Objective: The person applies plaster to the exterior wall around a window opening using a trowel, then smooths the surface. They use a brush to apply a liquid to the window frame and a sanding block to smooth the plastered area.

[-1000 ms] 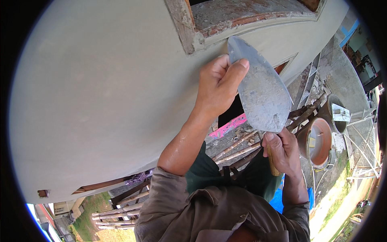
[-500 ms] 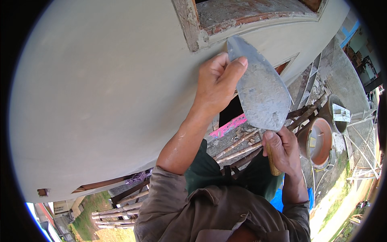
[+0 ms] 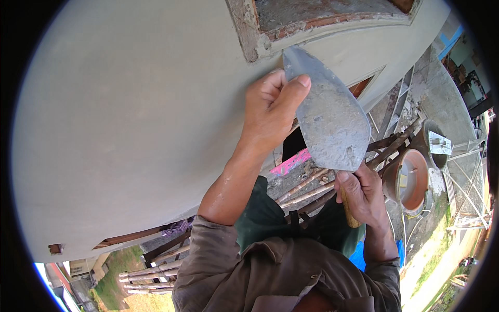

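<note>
A grey steel trowel (image 3: 335,125) with a mortar-speckled blade lies along the pale plastered wall (image 3: 119,130), its tip just below the rough-edged window opening (image 3: 248,36). My left hand (image 3: 273,106) is closed on the upper left of the blade, thumb over its edge, close against the wall. My right hand (image 3: 364,195) grips the trowel's wooden handle (image 3: 350,210) below the blade. Where the blade's far edge meets the wall is partly hidden.
Bamboo poles (image 3: 150,274) form scaffolding around my legs. At right are an orange-lined bucket (image 3: 416,187), a dark bucket (image 3: 436,161) with a light board, and a metal ladder (image 3: 395,109). A pink strip (image 3: 291,161) and blue tarpaulin (image 3: 357,255) show below.
The trowel tip and my left hand have moved a little left along the wall under the window, while the window has shifted slightly right in view. Both hands keep their grip.
</note>
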`<state>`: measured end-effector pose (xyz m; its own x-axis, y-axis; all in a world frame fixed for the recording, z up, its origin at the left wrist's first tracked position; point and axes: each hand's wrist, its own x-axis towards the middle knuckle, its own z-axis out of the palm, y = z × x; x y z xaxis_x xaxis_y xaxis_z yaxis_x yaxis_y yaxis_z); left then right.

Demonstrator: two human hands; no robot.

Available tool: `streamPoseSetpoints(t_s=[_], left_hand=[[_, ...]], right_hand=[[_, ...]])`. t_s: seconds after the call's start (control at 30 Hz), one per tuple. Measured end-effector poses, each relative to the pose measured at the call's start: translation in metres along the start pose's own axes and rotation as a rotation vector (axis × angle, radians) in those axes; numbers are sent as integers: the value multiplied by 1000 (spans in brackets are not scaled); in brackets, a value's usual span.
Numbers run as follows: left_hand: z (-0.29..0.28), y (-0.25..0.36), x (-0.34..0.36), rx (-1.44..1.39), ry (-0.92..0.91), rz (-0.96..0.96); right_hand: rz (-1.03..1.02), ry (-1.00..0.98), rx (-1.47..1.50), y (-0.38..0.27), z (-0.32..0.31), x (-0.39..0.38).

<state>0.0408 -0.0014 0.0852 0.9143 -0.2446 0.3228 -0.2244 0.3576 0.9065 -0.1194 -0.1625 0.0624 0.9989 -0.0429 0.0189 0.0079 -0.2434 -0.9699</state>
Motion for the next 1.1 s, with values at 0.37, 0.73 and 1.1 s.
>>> streamPoseSetpoints(t_s=[0.37,0.73,1.1], left_hand=[[-10,5,-8,48,32,27],[-17,12,-17,-3,58,25],[-25,16,-21,15,55,75]], right_hand=[[-4,-42,33,0,8,-2],[-7,-63,-8,-2,16,-5],[-28,-78,34,0,23,-5]])
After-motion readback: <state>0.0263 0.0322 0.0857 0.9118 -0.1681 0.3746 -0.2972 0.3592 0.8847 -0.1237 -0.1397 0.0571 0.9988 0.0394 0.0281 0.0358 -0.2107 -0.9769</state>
